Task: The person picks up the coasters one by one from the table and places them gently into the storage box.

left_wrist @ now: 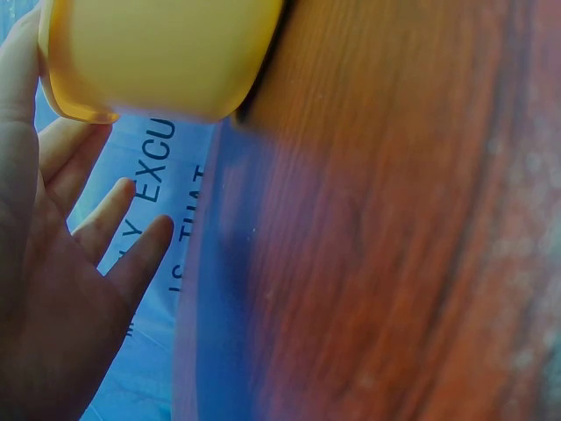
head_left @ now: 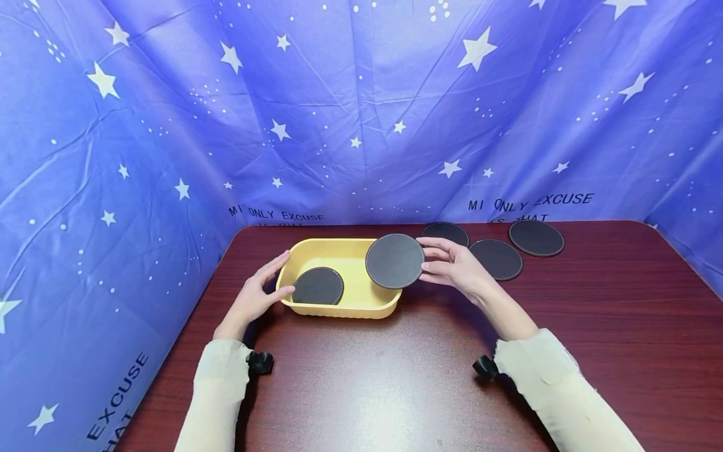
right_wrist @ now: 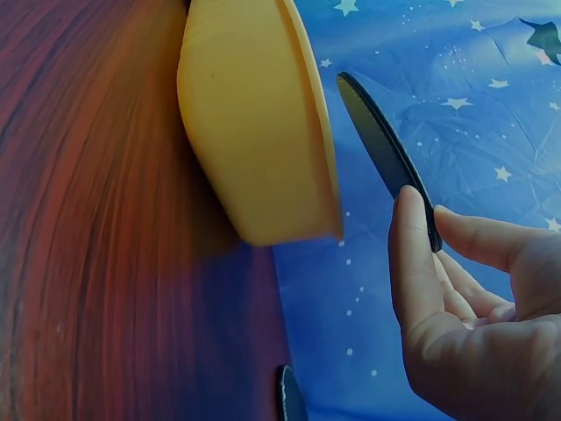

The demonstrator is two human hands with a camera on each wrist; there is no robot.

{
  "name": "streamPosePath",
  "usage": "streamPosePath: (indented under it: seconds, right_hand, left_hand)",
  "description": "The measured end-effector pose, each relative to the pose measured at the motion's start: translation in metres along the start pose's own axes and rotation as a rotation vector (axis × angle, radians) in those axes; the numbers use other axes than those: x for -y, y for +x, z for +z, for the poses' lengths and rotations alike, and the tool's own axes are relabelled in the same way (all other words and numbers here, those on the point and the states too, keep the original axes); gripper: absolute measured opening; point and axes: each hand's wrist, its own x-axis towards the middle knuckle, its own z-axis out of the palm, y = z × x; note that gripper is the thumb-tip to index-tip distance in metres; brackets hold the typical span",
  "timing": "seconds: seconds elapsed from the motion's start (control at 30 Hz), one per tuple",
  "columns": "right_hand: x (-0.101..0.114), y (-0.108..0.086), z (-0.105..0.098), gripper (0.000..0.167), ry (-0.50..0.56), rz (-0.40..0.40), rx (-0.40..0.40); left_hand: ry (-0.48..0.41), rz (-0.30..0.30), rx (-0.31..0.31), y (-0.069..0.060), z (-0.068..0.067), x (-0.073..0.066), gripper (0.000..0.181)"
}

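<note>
A yellow oblong plastic tub (head_left: 339,310) stands on the table. My left hand (head_left: 254,298) holds its left end, thumb at the near rim and fingers along the outside. In the left wrist view two fingers of this hand (left_wrist: 70,254) are spread away from the tub (left_wrist: 166,61). One round black coaster (head_left: 318,286) with a stitched edge lies in the tub's left part. My right hand (head_left: 452,267) pinches another black coaster (head_left: 395,261) by its edge, tilted above the tub's right end. The right wrist view shows this held coaster (right_wrist: 386,149) edge-on between thumb and fingers.
Three more black coasters lie at the back right: one (head_left: 443,233) partly behind my right hand, a second (head_left: 497,259) beside it, a third (head_left: 536,237) farther right. A blue star-patterned cloth (head_left: 361,113) hangs behind the dark red wooden table (head_left: 361,376).
</note>
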Motion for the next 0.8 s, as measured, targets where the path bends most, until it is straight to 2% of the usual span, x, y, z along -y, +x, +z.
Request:
streamPosePath:
  seconds: [0.8]
  right_hand:
    - [0.000, 0.026, 0.048, 0.060, -0.032, 0.026, 0.018]
  left_hand:
    - [0.000, 0.007, -0.013, -0.001, 0.001, 0.001, 0.073]
